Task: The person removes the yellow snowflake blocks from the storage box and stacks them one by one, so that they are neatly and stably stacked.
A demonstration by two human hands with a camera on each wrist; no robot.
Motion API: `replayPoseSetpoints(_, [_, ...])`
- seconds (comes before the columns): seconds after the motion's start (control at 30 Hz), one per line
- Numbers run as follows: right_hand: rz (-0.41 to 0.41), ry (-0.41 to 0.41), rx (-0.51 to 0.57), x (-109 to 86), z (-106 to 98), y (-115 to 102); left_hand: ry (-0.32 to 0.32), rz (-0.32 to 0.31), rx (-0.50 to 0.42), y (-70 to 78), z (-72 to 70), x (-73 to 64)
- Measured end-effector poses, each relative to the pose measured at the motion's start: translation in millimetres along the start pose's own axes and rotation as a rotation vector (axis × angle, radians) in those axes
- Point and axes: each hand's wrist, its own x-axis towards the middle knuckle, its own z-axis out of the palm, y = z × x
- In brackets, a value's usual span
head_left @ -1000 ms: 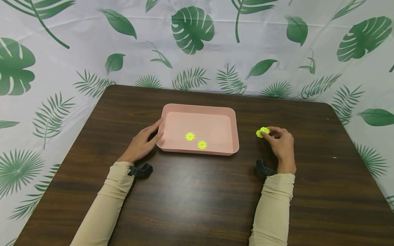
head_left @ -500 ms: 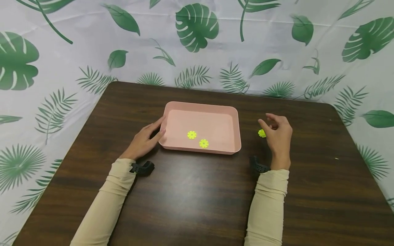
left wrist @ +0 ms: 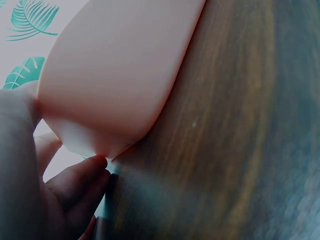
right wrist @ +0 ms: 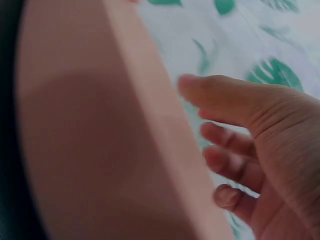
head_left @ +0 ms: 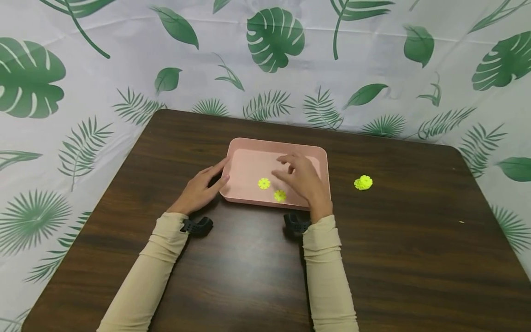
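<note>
A shallow pink tray (head_left: pixel 271 144) lies on the dark wooden table in the head view. My left hand (head_left: pixel 200 190) holds its left end, thumb over the rim and fingers against the outer wall in the left wrist view. Above the tray's right half hovers my right hand (head_left: pixel 304 180), thumb and fingers apart and nothing between them. Two yellow notched plastic discs, a left one (head_left: pixel 263 183) and a nearer one (head_left: pixel 280 195), rest inside the tray. To the tray's right, a small pile of similar yellow discs (head_left: pixel 363 183) lies on the table.
The dark wood-grain table (head_left: pixel 406 258) extends around the tray. A white cloth with green leaf prints (head_left: pixel 275 39) hangs behind it. One tiny pale speck (head_left: pixel 461 222) marks the table at right. Black wrist cameras sit at both cuffs.
My right hand has let go of a yellow disc at the pile and moved left over the tray. My left hand stays at the tray's left end. The head view has shifted slightly.
</note>
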Motion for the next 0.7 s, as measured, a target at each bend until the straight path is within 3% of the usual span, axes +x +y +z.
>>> replayPoseSetpoints(0.1, [0.024,-0.161,0.023,4.4,15.5,-7.1,0.003,0.004,0.000,0.1,1.0,0.0])
replayPoseSetpoints(0.2, [0.062,-0.241,0.020,5.2,24.6,-8.9,0.002,0.007,-0.002,0.7,1.9,0.1])
replayPoseSetpoints(0.53, [0.118,-0.249,0.004,6.1,29.7,-3.3,-0.006,-0.003,-0.007,2.4,0.0,0.5])
replayPoseSetpoints(0.7, [0.090,-0.248,-0.006,6.5,31.3,-2.9,-0.002,-0.006,-0.005,2.5,-0.9,-0.9])
